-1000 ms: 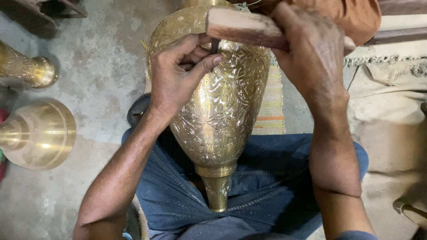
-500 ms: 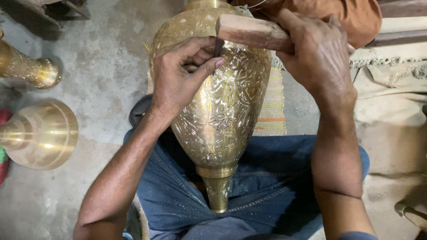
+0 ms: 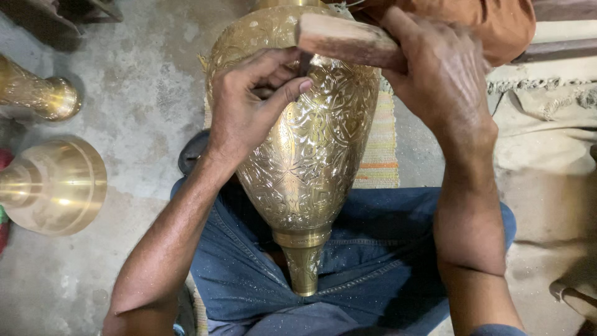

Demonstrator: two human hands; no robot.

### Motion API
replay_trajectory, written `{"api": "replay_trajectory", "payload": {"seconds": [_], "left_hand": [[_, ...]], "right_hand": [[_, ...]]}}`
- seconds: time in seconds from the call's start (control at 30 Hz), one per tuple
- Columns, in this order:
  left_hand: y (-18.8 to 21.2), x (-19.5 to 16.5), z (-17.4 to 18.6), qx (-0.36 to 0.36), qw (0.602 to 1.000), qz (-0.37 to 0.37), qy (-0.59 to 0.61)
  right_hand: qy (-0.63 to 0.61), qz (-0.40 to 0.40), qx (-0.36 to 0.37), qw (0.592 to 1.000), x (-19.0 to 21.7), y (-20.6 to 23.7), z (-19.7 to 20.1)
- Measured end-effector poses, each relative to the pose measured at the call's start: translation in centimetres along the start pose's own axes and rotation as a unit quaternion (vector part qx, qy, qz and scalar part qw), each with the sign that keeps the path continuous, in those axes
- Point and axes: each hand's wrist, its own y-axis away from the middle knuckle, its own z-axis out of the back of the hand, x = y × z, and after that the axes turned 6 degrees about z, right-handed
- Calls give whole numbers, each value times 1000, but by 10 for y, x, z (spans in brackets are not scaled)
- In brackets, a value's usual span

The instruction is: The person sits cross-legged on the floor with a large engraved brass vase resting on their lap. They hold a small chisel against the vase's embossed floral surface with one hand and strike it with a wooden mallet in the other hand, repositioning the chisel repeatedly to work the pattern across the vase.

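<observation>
Brass vase (image 3: 305,162) on lap, neck toward body, visible side fully engraved. Left hand (image 3: 249,115) pinches small tool on its shoulder; right hand (image 3: 435,74) grips wooden mallet (image 3: 345,40) above. Far side unseen.

head camera, looking straight down (close)
</observation>
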Motion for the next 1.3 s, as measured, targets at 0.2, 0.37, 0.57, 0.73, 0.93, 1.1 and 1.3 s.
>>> {"api": "replay_trajectory", "payload": {"seconds": [0.2, 0.37, 0.57, 0.73, 0.93, 1.1, 1.3], "left_hand": [[-1, -1, 2, -1, 1000, -24, 10], [-1, -2, 3, 4, 1000, -21, 10], [0, -2, 3, -5, 999, -38, -7], [0, 0, 3, 2, 1000, -25, 7], [1, -2, 4, 12, 1000, -14, 21], [1, -3, 5, 3, 1000, -27, 6], [2, -2, 5, 3, 1000, -4, 14]], "right_hand": [[-257, -154, 63, 952, -5, 2, -2], [-131, -95, -36, 986, -4, 2, 6], [-59, -55, -8, 997, 5, -2, 14], [-201, -111, -28, 973, 2, -2, 8], [-247, -116, -23, 962, 2, 1, 3], [-200, -146, -9, 969, 2, -4, 9], [-152, -93, -32, 983, 10, -6, 8]]}}
